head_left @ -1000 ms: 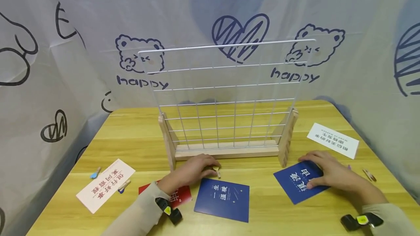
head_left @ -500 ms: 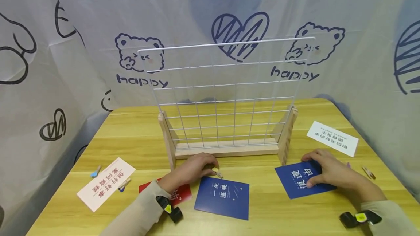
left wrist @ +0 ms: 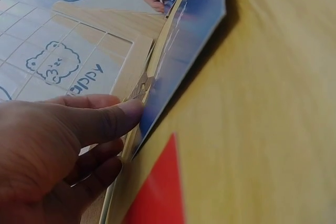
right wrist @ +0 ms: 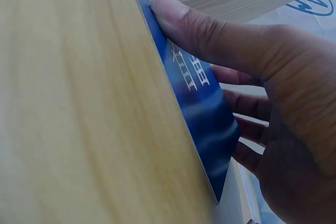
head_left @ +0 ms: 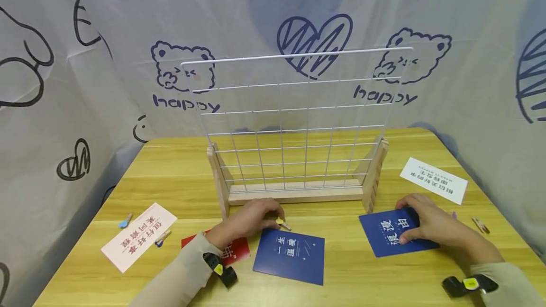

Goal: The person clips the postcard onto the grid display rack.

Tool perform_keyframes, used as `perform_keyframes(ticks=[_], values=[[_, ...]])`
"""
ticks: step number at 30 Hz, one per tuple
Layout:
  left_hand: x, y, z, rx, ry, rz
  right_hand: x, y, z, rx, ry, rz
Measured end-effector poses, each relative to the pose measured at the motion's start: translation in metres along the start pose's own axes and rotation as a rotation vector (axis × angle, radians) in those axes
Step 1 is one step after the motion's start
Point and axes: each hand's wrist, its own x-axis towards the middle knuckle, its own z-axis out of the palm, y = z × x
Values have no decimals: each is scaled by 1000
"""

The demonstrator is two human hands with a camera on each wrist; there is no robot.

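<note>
In the head view my left hand point(head_left: 251, 221), just in front of the rack's base, pinches a small wooden clothespin point(head_left: 283, 224) with a yellow decoration. The left wrist view has the clothespin point(left wrist: 139, 87) between thumb and forefinger. Directly below lies a blue card point(head_left: 290, 257) with white lettering. A red card point(head_left: 236, 251) is partly covered by my left forearm. On the right, my right hand point(head_left: 432, 225) grips another blue card point(head_left: 384, 233). Its thumb point(right wrist: 173, 11) lies on the printed face in the right wrist view, the other fingers at the far edge.
A white wire grid rack point(head_left: 294, 146) on wooden feet stands mid-table. To the left lies a pale pink card point(head_left: 138, 236), with a blue clothespin point(head_left: 125, 221) and another clothespin point(head_left: 162, 238) beside it. A white card point(head_left: 434, 180) and a brown clothespin point(head_left: 480, 225) lie at right.
The clothespin in my left fingers has turned, its free end swinging up to the right. The blue card in my right hand has shifted slightly right and turned a little.
</note>
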Motion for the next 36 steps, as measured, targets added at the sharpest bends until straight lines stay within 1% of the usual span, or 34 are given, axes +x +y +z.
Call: perform_keyframes(ticks=[5,9,12,16,18,22,25,28,30,33,36], values=[[0,0,-2,-34,-6,25,-1,-1,0,9,14,-5],[-1,1,-4,-87,-5,34,-1,-2,-1,21,22,-1],[-1,2,-5,-125,-2,26,-1,-3,-2,22,26,6],[-1,3,-4,-148,4,12,-2,-4,-4,14,28,15],[0,3,-4,-142,13,19,-2,-4,-5,1,33,16],[1,3,-6,-106,50,62,-1,-5,-8,-24,46,-18],[1,5,-7,-78,69,79,0,-6,-9,-30,56,-29],[1,6,-9,-65,68,74,0,-8,-11,-28,51,-26],[0,8,-11,-58,65,60,1,-9,-13,-32,50,-40],[0,10,-14,-52,60,40,2,-12,-17,-36,66,-76],[1,13,-18,-49,60,28,2,-15,-21,-44,98,-122]])
